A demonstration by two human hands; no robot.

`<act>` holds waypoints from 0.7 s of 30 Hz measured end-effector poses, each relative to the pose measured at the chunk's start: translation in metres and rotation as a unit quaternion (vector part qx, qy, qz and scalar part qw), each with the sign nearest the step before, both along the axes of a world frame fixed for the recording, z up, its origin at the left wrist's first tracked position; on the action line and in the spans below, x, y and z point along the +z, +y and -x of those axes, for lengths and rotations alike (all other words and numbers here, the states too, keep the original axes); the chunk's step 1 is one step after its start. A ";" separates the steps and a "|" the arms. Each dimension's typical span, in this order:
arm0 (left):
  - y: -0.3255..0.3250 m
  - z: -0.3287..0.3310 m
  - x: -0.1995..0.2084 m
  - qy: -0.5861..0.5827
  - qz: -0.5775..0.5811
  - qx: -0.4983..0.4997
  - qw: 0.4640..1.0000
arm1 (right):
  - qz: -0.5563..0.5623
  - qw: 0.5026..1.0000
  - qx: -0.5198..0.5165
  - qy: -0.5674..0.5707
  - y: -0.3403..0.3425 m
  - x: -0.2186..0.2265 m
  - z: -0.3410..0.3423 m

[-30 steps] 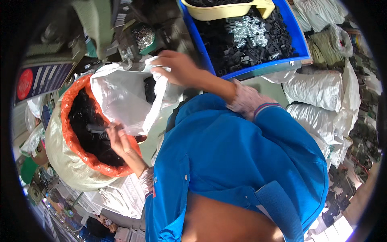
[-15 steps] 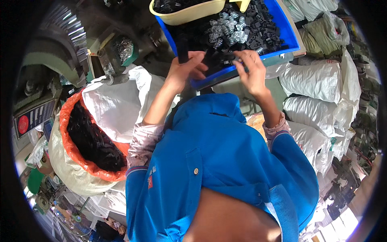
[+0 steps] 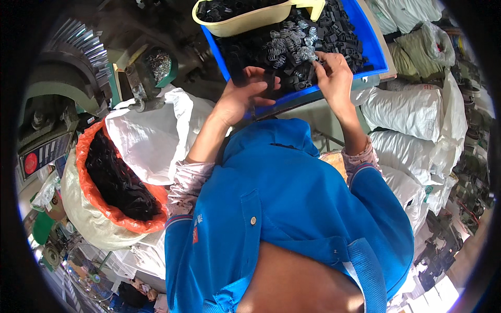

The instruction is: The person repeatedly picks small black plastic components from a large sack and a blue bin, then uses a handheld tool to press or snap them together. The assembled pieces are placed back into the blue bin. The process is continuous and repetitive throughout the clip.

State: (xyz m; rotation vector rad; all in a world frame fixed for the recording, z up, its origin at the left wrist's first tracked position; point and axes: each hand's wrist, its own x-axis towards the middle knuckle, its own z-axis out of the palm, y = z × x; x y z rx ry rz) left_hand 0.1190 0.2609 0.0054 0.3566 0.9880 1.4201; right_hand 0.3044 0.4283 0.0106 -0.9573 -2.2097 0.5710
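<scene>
My left hand is at the near left edge of a blue tray, its fingers curled round a small black plastic part. A dark upright shape stands beside its fingertips; I cannot make out what it is. Over the tray, my right hand has thumb and fingertips pinched at the edge of a heap of silvery coil springs, apparently on a spring. Many small black plastic parts lie around the springs.
A cream scoop-like container of black parts rests across the tray's far left. To my left stands a sack with an orange liner, full of black pieces. Dark machinery is beyond it. White sacks are stacked on the right.
My right hand has moved right and slightly away from me, from the near black parts to the springs. My left hand has turned slightly, its fingers showing more round the black part.
</scene>
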 end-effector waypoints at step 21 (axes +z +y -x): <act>0.014 -0.005 -0.001 0.097 -0.095 0.109 0.985 | 0.480 0.829 0.172 0.230 -0.012 0.026 0.024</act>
